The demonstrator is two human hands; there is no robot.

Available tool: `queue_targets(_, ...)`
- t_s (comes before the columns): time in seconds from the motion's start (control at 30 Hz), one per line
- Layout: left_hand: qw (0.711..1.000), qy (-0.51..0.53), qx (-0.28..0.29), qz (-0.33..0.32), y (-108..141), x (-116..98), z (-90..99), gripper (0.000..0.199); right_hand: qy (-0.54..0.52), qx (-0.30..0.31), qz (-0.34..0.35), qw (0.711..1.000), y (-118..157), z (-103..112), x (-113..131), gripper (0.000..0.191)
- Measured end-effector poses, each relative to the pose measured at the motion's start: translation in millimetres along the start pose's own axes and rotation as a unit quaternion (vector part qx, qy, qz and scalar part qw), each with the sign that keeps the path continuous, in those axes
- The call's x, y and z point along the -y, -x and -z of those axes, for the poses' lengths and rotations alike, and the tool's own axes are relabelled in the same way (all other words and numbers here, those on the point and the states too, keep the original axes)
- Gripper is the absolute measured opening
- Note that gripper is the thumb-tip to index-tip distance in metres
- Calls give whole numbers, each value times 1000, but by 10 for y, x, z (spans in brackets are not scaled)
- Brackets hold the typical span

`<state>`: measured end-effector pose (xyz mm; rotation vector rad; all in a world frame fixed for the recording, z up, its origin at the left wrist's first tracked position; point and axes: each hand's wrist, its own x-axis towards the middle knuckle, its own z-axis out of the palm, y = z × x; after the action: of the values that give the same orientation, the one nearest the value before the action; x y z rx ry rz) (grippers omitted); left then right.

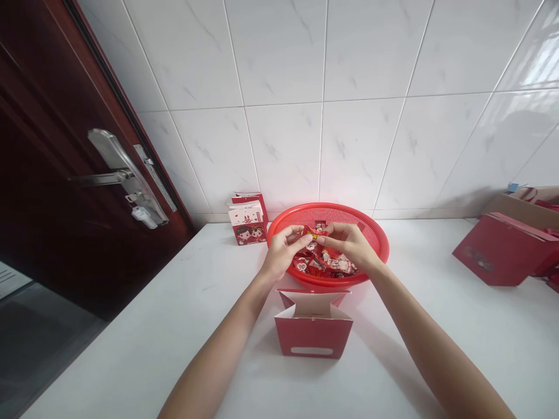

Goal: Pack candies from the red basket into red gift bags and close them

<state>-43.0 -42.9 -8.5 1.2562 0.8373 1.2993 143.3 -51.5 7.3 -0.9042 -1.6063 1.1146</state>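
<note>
Pinching red wrapper (315,234) w/ both hands (313,244) | basket (379,233) below | open box (311,337) nearer

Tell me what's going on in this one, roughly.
A person's left hand and right hand are pinching a small red packet between them, over a red basket holding more wrapped packets. Just in front of the basket, an open red paper box stands upright on the white counter. Two other paper boxes stand by the wall at the left, and a red box is at the right.
</note>
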Motion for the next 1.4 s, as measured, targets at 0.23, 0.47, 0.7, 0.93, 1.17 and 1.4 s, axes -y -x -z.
queue_targets(0.23,999,48,-23,10,-21,13,-8,36,230,55,-34,971,-7,464,-90,37)
queue_targets(0.47,999,31,-24,9,-18,1,-15,36,460,114,-84,877,-36,486,-507,29)
queue_targets(0.7,999,26,-20,13,-17,-4,-6,41,409,120,-117,897,-68,251,-342,34)
queue_targets(0.93,1000,10,-13,3,-20,10,6,38,334,-10,-136,932,-126,266,-260,51)
queue_targets(1.17,1000,9,-15,2,-28,19,8,39,293,22,-159,942,-115,261,-289,60)
queue_targets(1.4,999,29,-19,4,-25,19,2,40,375,40,-208,902,-86,275,-285,32)
